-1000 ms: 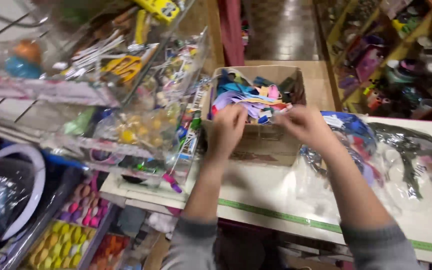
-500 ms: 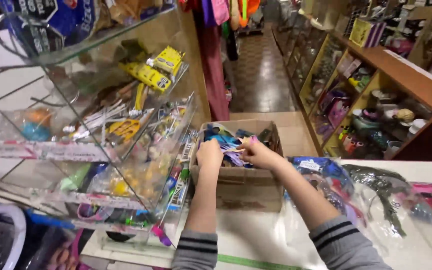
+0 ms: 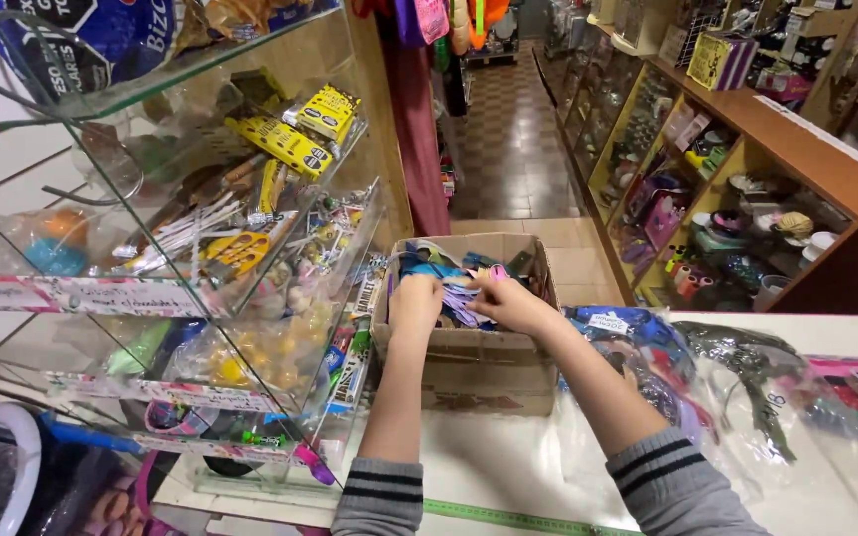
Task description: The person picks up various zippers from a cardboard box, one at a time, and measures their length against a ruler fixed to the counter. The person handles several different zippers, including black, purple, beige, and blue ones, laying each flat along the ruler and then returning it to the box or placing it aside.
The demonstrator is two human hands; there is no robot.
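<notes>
Hands meet inside an open cardboard box [image 3: 469,367] that sits on a white counter [image 3: 508,467], pushed up against a glass display case [image 3: 201,298] on the person's left. The left hand [image 3: 416,301] rests palm-down on the box's contents, fingers curled over a heap of small coloured packets [image 3: 459,288] — blue, purple and pink among them. The right hand [image 3: 508,301] lies just beside it, fingers pinched on a pale purple packet at the middle of the heap; exactly how much it grips cannot be told, since the fingertips are buried among the items. Both forearms stretch forward from grey striped sleeves [image 3: 667,476], bare from the cuffs to the wrists.

To the right of the box, touching its side, lie clear plastic bags [image 3: 707,377] holding dark and blue goods. A green measuring strip [image 3: 518,518] runs along the counter's near edge.

Compared with half a second ago, the hands sit in nearly the same spot within the box and stay close together — the change is mostly in the view, which now looks slightly more level, showing the tiled aisle [image 3: 513,149] and the wooden shelving [image 3: 796,149] on the right. One second ago the camera looked down more steeply, and the hands were spread wider at the box's near edge.
</notes>
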